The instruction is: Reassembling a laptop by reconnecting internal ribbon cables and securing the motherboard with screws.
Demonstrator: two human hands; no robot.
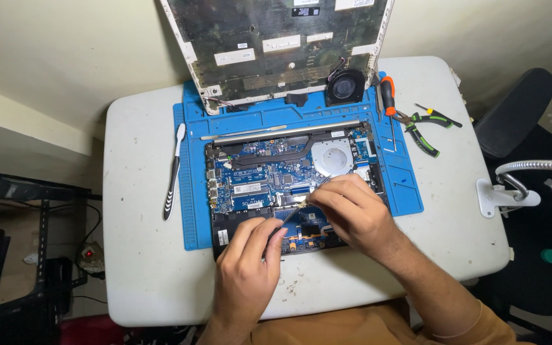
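Both hands sit over the opened laptop base point(289, 185) on the blue mat point(193, 191). Our right hand point(352, 211) is curled shut, pinching metal tweezers point(311, 195) whose tips are down on the blue board; our left hand point(250, 255) is half-closed, fingertips braced on the lower edge of the base, and we can't tell if it grips anything. Risks as we judge them: the tweezer tip slips and scratches a trace or bridges pads; a small part pops loose into the chassis; pressure from the left hand flexes the board. The lifted cover point(276, 45) leaning behind could drop forward if the table point(142, 268) gets bumped.
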